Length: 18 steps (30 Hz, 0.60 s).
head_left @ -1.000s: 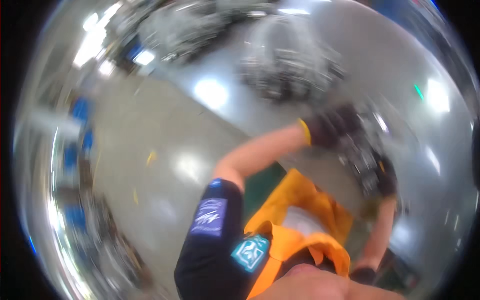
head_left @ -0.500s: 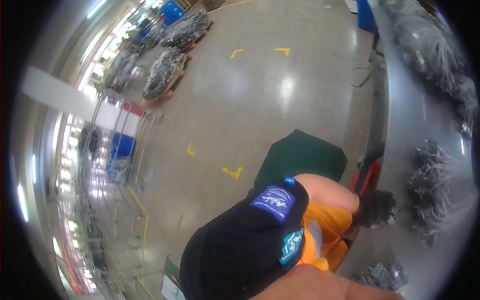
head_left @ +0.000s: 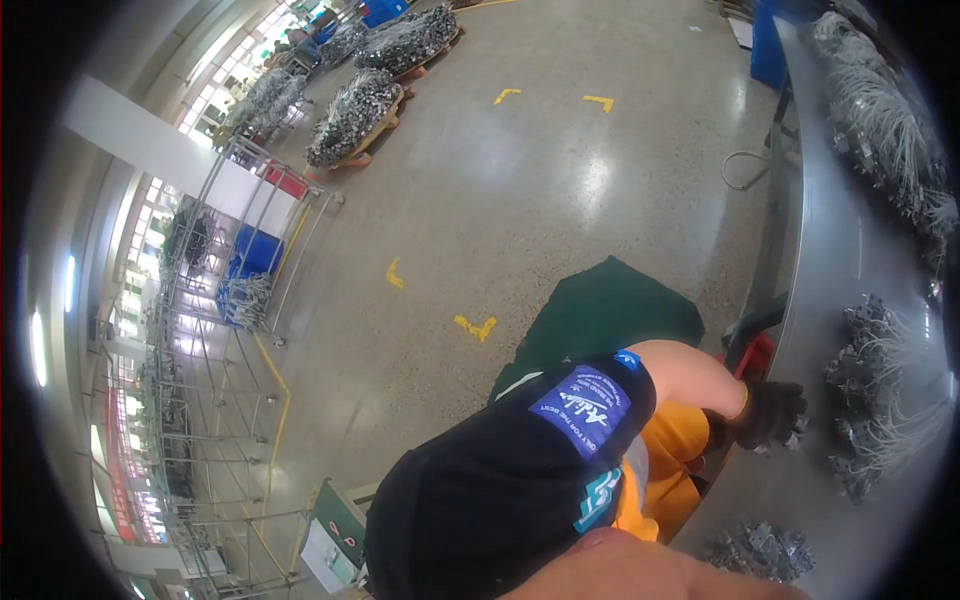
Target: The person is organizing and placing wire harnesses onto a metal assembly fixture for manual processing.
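Note:
My left hand, in a dark glove, is over the near edge of a grey metal worktop. Its fingers are curled, and a bit of grey shows at the fingertips, too small to name. Beyond it lies a bundle of small metal parts with thin whitish strands. A smaller heap of metal pieces sits at the bottom of the view. A longer pile of the same stranded parts runs along the worktop's far end. My right hand is out of view.
A dark green covered shape stands beside my arm, and a red item is under the worktop edge. Wire-frame racks line the left. Loaded pallets and a blue bin stand farther off. Yellow marks are on the floor.
The view has shifted slightly, so the racks, pallets and worktop sit a little differently. My left hand stays over the worktop edge with its fingers curled.

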Motion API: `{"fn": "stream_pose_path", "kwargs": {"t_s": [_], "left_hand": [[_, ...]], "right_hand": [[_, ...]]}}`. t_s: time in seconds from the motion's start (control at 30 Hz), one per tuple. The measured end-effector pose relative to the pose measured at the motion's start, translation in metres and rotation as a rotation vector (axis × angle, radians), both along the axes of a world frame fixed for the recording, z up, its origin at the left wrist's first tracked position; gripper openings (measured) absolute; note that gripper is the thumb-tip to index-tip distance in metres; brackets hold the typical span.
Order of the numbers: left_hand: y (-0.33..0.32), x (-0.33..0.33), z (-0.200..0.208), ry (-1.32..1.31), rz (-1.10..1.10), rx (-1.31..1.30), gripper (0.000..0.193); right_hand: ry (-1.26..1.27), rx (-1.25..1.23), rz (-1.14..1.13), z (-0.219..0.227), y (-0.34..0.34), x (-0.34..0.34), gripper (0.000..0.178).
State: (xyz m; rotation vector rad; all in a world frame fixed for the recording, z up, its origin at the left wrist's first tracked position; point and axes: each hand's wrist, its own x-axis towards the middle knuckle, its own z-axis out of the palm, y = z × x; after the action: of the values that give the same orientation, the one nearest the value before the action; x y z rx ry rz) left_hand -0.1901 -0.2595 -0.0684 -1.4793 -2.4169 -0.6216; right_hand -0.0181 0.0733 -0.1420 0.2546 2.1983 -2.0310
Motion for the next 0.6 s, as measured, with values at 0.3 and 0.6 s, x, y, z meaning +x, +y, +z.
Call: {"fn": "stream_pose_path", "kwargs": {"t_s": [0.3,0.6], "left_hand": [[0.012,0.005,0.001,0.001,-0.032,-0.042,0.051],[0.01,0.006,0.007,-0.026,-0.07,-0.034,0.052]], "right_hand": [[0.028,-0.039,0.051,-0.005,0.002,-0.008,0.045],[0.07,-0.071,0.062,-0.005,-0.005,-0.012,0.044]]}}
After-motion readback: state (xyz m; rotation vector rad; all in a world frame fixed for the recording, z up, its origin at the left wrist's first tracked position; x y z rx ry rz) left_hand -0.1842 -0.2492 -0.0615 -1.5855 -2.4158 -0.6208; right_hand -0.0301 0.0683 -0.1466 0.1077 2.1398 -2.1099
